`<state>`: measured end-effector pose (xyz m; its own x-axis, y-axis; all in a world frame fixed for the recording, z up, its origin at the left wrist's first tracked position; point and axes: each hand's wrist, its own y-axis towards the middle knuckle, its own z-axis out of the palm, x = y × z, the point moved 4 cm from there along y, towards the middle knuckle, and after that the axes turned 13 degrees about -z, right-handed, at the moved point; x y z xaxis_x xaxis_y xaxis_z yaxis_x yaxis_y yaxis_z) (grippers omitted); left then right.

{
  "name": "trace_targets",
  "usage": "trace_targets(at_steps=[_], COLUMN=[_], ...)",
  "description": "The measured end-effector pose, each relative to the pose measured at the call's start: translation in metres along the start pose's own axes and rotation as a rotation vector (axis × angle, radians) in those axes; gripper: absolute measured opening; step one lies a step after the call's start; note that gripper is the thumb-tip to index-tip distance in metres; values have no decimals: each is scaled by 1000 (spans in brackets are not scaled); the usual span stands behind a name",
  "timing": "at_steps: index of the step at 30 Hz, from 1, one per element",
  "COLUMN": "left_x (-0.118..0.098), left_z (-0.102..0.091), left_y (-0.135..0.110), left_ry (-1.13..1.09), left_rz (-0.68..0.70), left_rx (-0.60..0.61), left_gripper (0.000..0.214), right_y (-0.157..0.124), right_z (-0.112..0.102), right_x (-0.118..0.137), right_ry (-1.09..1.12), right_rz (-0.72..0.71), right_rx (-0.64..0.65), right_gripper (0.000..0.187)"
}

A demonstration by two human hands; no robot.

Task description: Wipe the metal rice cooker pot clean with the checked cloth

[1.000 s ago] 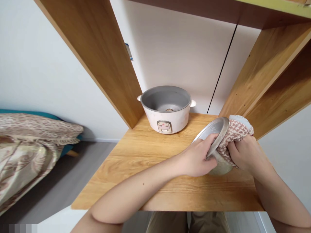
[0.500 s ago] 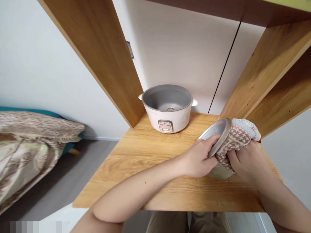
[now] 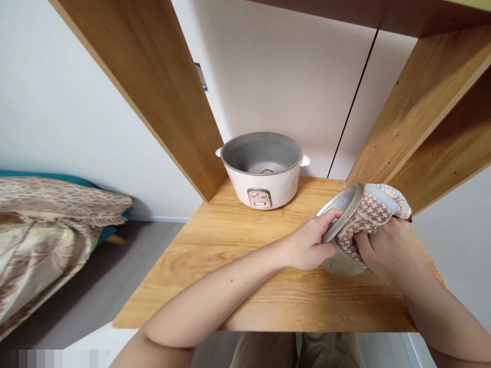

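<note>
Beyond the tilted pot (image 3: 343,221) — white cooker (image 3: 264,180) between wooden uprights (image 3: 146,76).

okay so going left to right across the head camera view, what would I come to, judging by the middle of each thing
Draped patterned fabric → white cooker → left hand → metal pot → right hand, which holds a patterned cloth against the pot.

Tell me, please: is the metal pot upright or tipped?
Tipped: the metal pot leans, its rim slanting and its opening facing leftward; the left hand grips the rim.
</note>
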<state>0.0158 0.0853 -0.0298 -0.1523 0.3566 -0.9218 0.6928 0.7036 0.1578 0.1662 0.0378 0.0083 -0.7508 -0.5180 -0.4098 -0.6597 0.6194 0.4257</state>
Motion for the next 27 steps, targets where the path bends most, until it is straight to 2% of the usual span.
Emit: trace_targets(at_steps=[7,11,14,20,24,27], left_x=[-8,-11,-10,-7,-7,-7], left_z=[0,3,6,6,6,6], left_y=[-1,-2,-2,0,0,0], left_ry=[27,27,-19,-55,-49,-30], left_rz=[-94,-177,-178,-135,-125,-133], left_rx=[61,24,43,81,70,73], left_gripper=[49,40,34,38,38,35], right_y=[2,2,3,3,3,3], right_z=[-6,-6,-8,-9,-6,-4], right_x=[1,2,4,6,3,0], right_ry=[34,60,64,55,38,76], right_rz=[50,70,55,-38,-48,-30], right_rx=[-66,-89,-73,-40,-74,-54], right_gripper=[35,33,33,33,34,34])
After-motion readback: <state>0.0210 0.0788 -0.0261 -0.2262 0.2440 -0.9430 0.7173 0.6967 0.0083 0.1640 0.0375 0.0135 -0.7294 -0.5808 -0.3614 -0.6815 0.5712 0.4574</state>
